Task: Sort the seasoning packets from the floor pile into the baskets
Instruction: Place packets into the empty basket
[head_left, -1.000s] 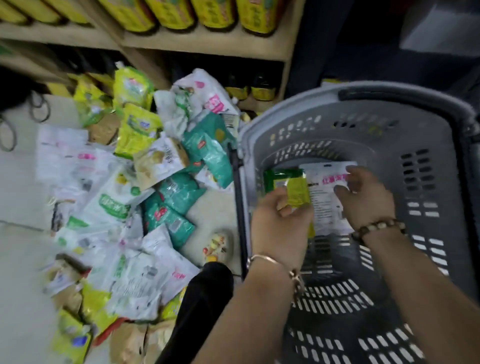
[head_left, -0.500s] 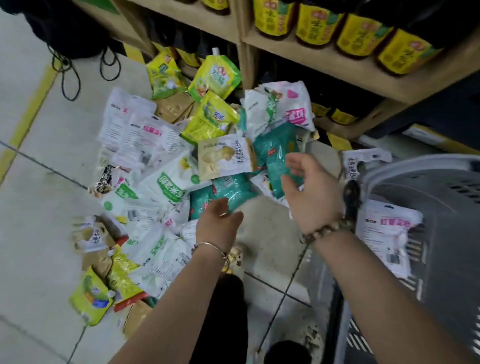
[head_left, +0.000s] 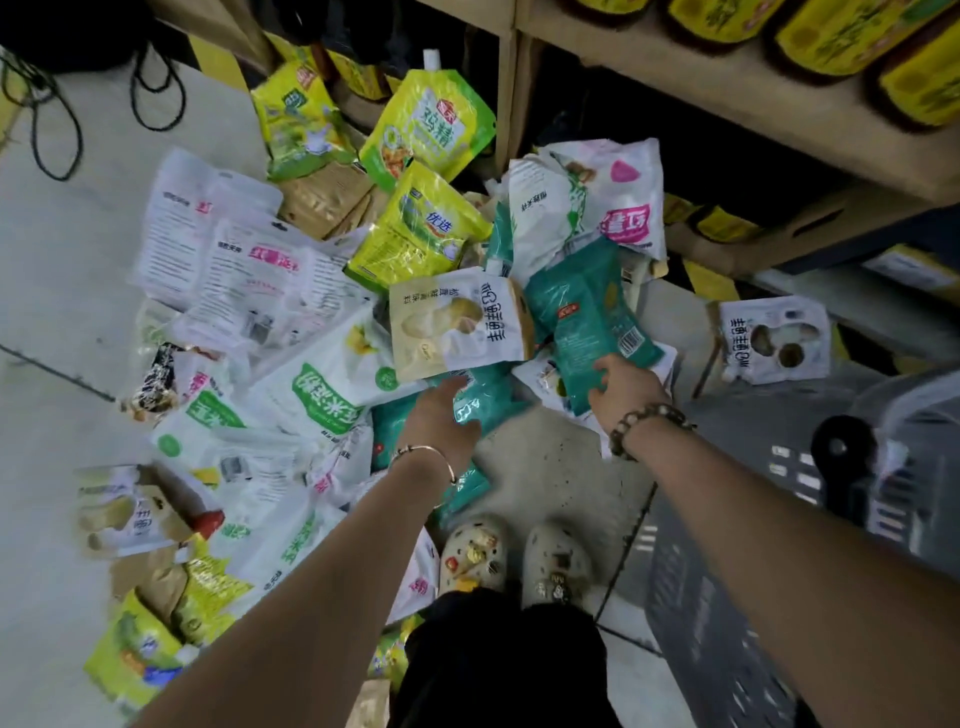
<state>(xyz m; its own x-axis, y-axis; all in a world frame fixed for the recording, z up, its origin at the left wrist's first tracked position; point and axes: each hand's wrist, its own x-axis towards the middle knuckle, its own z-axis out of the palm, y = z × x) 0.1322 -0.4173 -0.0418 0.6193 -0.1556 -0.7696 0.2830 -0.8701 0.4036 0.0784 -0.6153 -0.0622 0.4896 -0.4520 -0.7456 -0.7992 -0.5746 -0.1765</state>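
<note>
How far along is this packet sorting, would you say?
Early, by the look of it. Done: little shows; the grey plastic basket is mostly out of view. In hand: the left hand touches a teal plastic packet, the right hand a barcoded teal packet; grip unclear. Left: a big floor pile of white, yellow and teal packets.

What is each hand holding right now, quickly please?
Left hand: on the lower teal packet; grip cannot be told.
Right hand: touching the upper teal packet; grip cannot be told.

Left hand (head_left: 441, 415) and right hand (head_left: 626, 389) on teal packets (head_left: 587, 317) in floor pile (head_left: 249, 291), grey basket (head_left: 727, 623) alongside.
</note>
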